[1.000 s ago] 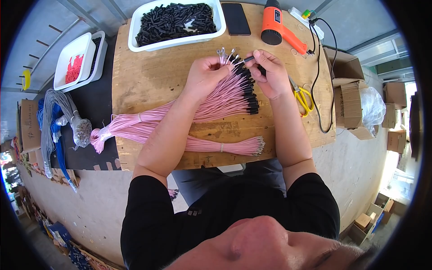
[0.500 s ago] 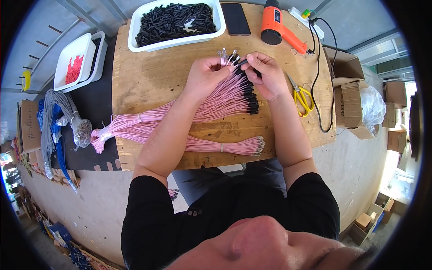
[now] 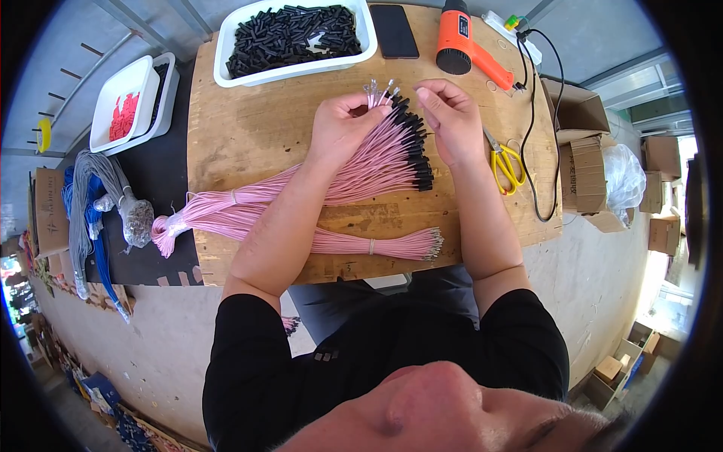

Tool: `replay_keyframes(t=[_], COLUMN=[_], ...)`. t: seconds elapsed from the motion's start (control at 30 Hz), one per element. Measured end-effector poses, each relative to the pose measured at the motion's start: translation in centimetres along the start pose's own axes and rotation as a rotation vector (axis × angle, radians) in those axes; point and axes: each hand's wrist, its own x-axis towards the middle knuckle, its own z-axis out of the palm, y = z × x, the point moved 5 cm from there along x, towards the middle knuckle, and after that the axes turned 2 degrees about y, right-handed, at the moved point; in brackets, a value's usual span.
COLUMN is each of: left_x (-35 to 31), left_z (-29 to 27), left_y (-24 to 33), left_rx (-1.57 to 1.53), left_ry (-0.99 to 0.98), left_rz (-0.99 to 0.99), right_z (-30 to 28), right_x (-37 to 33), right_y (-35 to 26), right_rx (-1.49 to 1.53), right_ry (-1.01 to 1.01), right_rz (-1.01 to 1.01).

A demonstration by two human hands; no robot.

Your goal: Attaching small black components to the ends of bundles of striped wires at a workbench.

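My left hand [image 3: 344, 129] is closed on a few pink wires [image 3: 383, 99], whose bare metal ends stick up past the thumb. Under and beside it fans a large bundle of pink wires [image 3: 354, 167], many tipped with black sleeves [image 3: 416, 147]. Just right of these tips is my right hand [image 3: 452, 120], raised apart from the wires. Its fingers are curled in toward the thumb, and whatever they may hold is hidden. Nearer me lies a second pink wire bundle [image 3: 350, 244], tied with a band, its metal ends bare.
At the table's far side are a white tray of black sleeves [image 3: 295, 41], a phone [image 3: 395, 32] and an orange heat gun [image 3: 463, 45]. Yellow-handled scissors [image 3: 506, 167] and a black cable [image 3: 556, 151] lie right. Left are a tub of red pieces [image 3: 124, 113] and grey wires [image 3: 94, 184].
My right hand has drawn slightly right, away from the wire ends; the black sleeve seen between its fingers no longer shows. My left hand has barely moved.
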Motion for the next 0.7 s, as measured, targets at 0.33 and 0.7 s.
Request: replay_keyframes(t=[0.33, 0.7], left_x=[-0.1, 0.2], left_z=[0.3, 0.1], left_y=[0.5, -0.2], left_rx=[0.022, 0.031], left_ry=[-0.064, -0.018], left_rz=[0.065, -0.019], right_z=[1.3, -4.9], right_x=[-0.5, 2.8], right_y=[0.5, 3.8], right_rx=[-0.116, 0.716], right_ry=[-0.071, 0.217], right_rz=[-0.019, 0.292])
